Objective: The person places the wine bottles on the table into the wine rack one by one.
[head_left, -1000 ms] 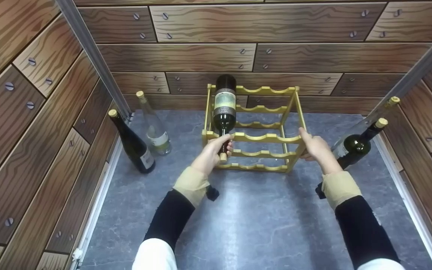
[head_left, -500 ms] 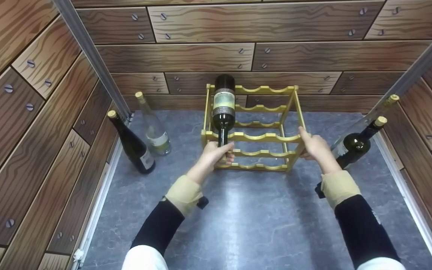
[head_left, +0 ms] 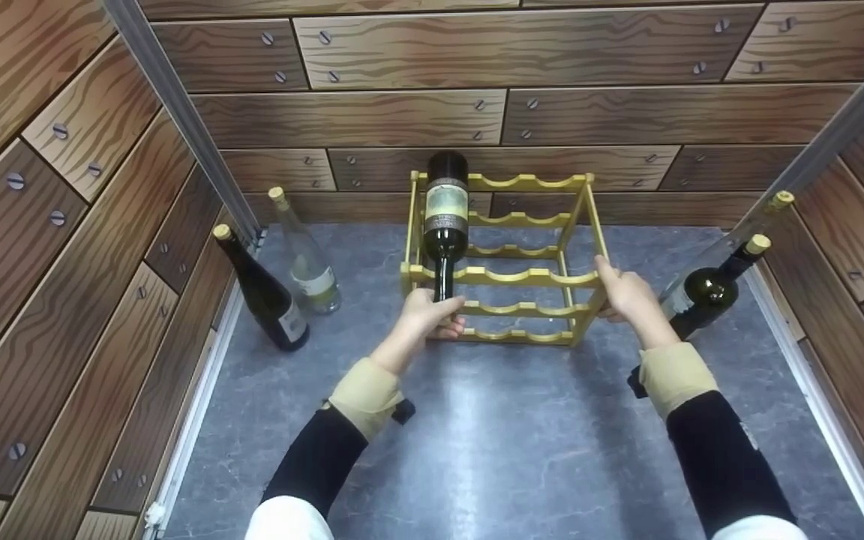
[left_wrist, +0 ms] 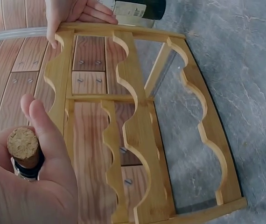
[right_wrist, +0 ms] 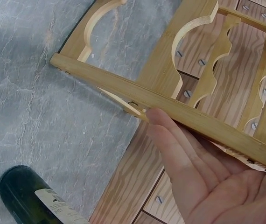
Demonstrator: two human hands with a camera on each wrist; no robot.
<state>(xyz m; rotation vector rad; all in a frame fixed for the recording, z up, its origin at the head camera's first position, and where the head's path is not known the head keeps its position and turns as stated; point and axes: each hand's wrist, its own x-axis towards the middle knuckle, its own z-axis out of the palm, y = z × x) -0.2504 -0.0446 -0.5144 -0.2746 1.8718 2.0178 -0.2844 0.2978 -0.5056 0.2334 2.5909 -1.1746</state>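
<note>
Booth interior. Worktop [head_left: 507,435]: grey, marbled with pale veins; a bright streak of reflected light runs over its near middle. Far wall [head_left: 402,120], left wall [head_left: 34,315] and right wall [head_left: 863,247] carry a plank-and-screw pattern in browns. Grey metal posts [head_left: 168,90] stand at both far corners; a white strip [head_left: 197,405] edges the worktop's left side.

Yellow-brown wooden rack [head_left: 533,276] stands toward the far wall. Dark labelled bottle [head_left: 447,202] lies in its top tier, leftmost notch, base far, corked neck near. Left hand [head_left: 423,311]: thumb and fingers clamped round that neck. Right hand [head_left: 629,298]: fingers extended along the rack's outer right side, thumb at the near top corner.

Upright at left: dark bottle [head_left: 263,296], clear bottle [head_left: 316,277]. At right: green bottle [head_left: 709,291], clear one just behind.
</note>
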